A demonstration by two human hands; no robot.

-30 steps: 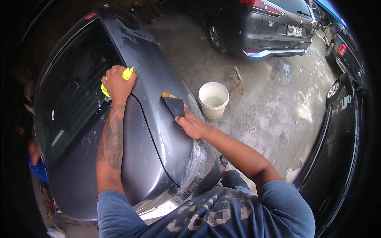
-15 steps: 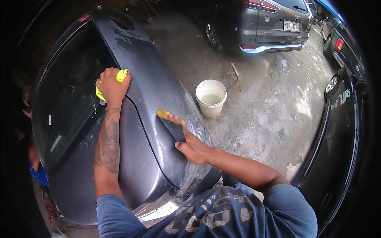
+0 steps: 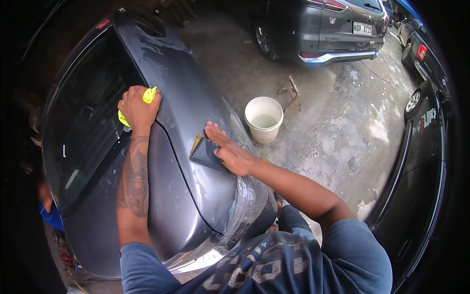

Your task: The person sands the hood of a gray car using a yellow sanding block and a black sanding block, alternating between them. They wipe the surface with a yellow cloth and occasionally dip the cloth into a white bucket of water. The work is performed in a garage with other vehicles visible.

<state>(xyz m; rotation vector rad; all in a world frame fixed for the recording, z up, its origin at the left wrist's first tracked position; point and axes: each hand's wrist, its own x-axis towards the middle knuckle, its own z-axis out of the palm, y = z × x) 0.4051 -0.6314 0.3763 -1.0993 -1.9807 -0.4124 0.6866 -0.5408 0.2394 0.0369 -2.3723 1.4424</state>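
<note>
A dark grey car (image 3: 183, 93) fills the left of the view, with dull sanded patches on its rear side panel. My left hand (image 3: 138, 109) rests at the corner of the rear window, closed around a bright yellow cloth (image 3: 150, 94) that pokes out at both sides. On the panel right of the trunk seam, my right hand (image 3: 236, 156) presses a dark sheet of sandpaper (image 3: 201, 153) with a tan edge. Its fingers point forward and the thumb lies over the sheet. Clear plastic film (image 3: 240, 196) covers the tail-light area below that hand.
On the concrete floor to the right stands a white bucket (image 3: 264, 135) with cloudy water. Behind it is a small frame-like stand (image 3: 294, 92). A grey SUV (image 3: 338, 41) is parked beyond, a black car (image 3: 409, 196) at right. Another person's blue sleeve (image 3: 51, 216) shows at the left edge.
My right hand has slid forward over the panel, and the sandpaper under it has turned so more of its dark face shows. My left hand and the cloth stay in place.
</note>
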